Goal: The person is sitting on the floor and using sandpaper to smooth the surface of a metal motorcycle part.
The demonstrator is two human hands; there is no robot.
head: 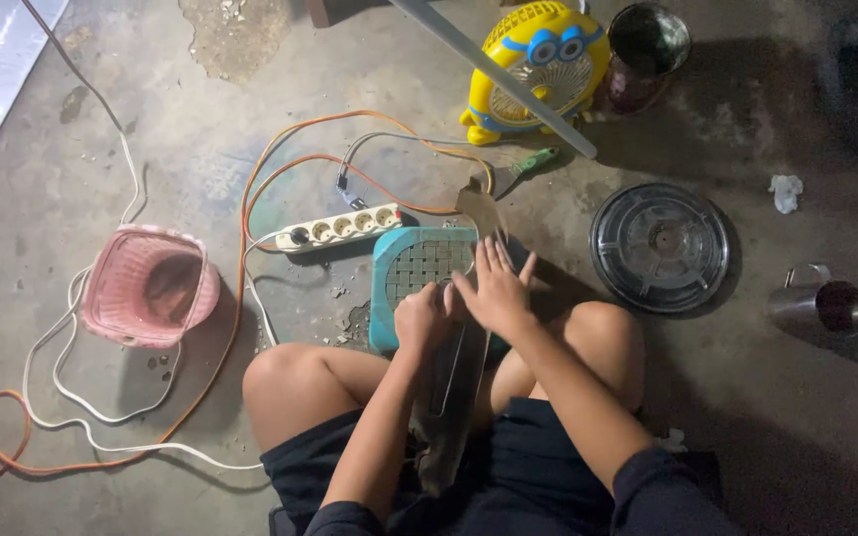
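Note:
I sit on a concrete floor with a long dark metal blade-like part (449, 397) lying from my lap up past a teal square stool (404, 268) with a woven top. My left hand (422, 318) is closed around the blade near the stool's front edge. My right hand (494, 288) lies flat on the blade with fingers spread, just right of the left hand. The blade's far tip (479, 206) reaches beyond the stool.
A white power strip (340, 228) with orange and white cables lies behind the stool. A pink basket (146, 288) is at left. A yellow toy-like fan (538, 65), dark round cover (659, 246), metal mug (826, 306) and can (647, 45) are at right.

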